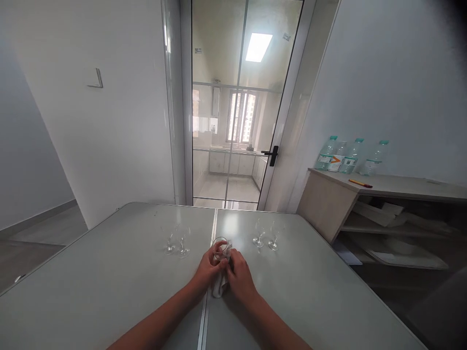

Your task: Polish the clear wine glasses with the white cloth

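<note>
Glass (222,249) | left hand (209,265) grip: around it | right hand (241,276) grip: on cloth (218,288) | stemmed glasses (183,248) either side

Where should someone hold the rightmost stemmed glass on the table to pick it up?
Probably pinch the rightmost glass by its stem, reaching in from the right. It stands upright on a wide foot, with the narrow stem exposed, and a neighbouring glass is close on its left.

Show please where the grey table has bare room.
Bare: the table outside each forearm, to its side edges. Crowded: the middle, where left hand and right hand hold white cloth and clear glass, between two pairs of clear stemmed glasses.
</note>
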Action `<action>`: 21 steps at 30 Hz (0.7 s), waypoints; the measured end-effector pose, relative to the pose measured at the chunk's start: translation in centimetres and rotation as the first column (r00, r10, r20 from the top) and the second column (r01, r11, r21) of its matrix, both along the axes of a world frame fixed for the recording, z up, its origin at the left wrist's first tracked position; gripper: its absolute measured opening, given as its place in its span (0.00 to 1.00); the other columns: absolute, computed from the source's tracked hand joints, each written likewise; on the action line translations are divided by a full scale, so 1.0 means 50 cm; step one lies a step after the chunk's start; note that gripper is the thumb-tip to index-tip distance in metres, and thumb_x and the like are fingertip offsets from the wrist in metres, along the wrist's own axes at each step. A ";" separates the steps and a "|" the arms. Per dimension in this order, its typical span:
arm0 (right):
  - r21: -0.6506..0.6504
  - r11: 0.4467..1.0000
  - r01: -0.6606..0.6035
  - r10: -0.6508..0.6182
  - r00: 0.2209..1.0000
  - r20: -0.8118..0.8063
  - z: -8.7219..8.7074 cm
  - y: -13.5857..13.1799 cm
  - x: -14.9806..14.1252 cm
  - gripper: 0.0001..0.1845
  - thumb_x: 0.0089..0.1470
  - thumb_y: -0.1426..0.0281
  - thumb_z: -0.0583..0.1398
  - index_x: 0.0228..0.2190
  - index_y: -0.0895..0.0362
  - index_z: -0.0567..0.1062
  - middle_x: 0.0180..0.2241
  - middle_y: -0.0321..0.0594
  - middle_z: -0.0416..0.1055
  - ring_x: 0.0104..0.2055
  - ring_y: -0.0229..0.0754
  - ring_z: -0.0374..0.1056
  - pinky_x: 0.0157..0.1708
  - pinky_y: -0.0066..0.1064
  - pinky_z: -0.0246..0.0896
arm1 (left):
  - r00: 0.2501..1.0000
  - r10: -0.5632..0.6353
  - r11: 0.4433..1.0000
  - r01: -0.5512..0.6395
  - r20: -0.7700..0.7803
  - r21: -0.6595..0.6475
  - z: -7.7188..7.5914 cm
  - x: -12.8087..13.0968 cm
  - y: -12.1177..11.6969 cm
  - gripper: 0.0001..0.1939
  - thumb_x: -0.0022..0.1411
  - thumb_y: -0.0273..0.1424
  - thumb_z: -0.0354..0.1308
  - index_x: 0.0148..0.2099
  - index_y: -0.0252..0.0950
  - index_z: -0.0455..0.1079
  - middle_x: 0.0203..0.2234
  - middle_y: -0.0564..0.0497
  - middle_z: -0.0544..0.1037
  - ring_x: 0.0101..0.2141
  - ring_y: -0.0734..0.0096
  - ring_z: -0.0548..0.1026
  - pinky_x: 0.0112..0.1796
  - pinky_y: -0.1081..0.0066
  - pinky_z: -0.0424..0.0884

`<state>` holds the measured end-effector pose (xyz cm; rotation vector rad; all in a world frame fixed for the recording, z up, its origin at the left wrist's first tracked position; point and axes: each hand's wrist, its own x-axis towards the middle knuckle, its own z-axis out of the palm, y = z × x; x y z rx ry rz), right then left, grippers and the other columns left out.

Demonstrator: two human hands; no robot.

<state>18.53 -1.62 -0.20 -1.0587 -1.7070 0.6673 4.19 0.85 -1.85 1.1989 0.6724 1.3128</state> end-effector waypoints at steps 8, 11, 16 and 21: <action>-0.348 0.805 -0.480 0.222 0.789 -0.573 0.009 0.003 -0.004 0.12 0.50 0.64 0.66 0.36 0.57 0.76 0.30 0.37 0.73 0.33 0.42 0.66 0.35 0.31 0.60 | 0.996 -0.055 0.993 0.062 0.063 -0.101 0.030 -0.016 -0.010 0.28 0.59 0.50 0.66 0.55 0.36 0.76 0.38 0.45 0.79 0.33 0.65 0.76 0.35 0.70 0.70; -0.375 0.682 -0.627 0.178 0.640 -0.747 0.010 0.002 0.003 0.13 0.49 0.60 0.67 0.32 0.57 0.77 0.27 0.37 0.72 0.30 0.40 0.65 0.34 0.31 0.59 | 0.967 -0.117 0.968 0.162 0.227 -0.191 0.031 -0.012 -0.013 0.29 0.60 0.51 0.64 0.55 0.35 0.76 0.32 0.46 0.78 0.32 0.64 0.75 0.34 0.69 0.70; -0.380 0.658 -0.650 0.205 0.640 -0.740 0.013 -0.001 0.011 0.16 0.53 0.56 0.63 0.33 0.57 0.77 0.30 0.40 0.72 0.30 0.41 0.64 0.33 0.32 0.59 | 0.945 -0.124 0.978 0.168 0.302 -0.126 0.015 -0.011 0.006 0.32 0.51 0.51 0.71 0.51 0.34 0.79 0.33 0.47 0.76 0.32 0.68 0.74 0.36 0.71 0.70; -0.236 0.939 -0.251 0.196 0.952 -0.235 0.025 -0.003 0.018 0.06 0.51 0.67 0.63 0.31 0.57 0.75 0.28 0.36 0.71 0.30 0.39 0.62 0.32 0.29 0.55 | 0.984 -0.049 0.997 0.058 0.173 -0.052 -0.001 -0.017 0.011 0.31 0.52 0.49 0.72 0.53 0.36 0.79 0.40 0.44 0.78 0.40 0.62 0.76 0.41 0.69 0.70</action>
